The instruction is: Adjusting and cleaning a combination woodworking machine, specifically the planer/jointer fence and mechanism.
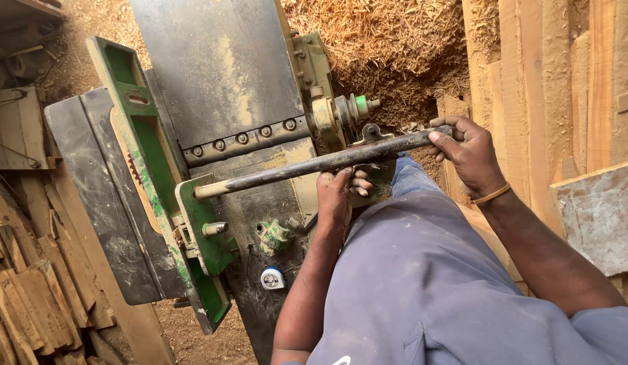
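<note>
Gripping one long metal bar [321, 164], I have my right hand [471, 150] closed round its 2 o'clock end and my left hand [338, 197] wrapped mid-shaft. Its long axis runs 8 to 2 o'clock across one green-fenced planer [226, 101]; one tape measure [272, 278] lies at 6.

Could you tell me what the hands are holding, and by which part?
Both hold the rod: the right hand grips its near end, the left hand its middle.

There is one big woodworking machine [219, 101] with one green fence [148, 169]. One long metal bar [314, 164] lies across it. One small tape measure [272, 278] sits below. Five round bolts [242, 138] show in a row. One bracelet [491, 195] shows.
</note>
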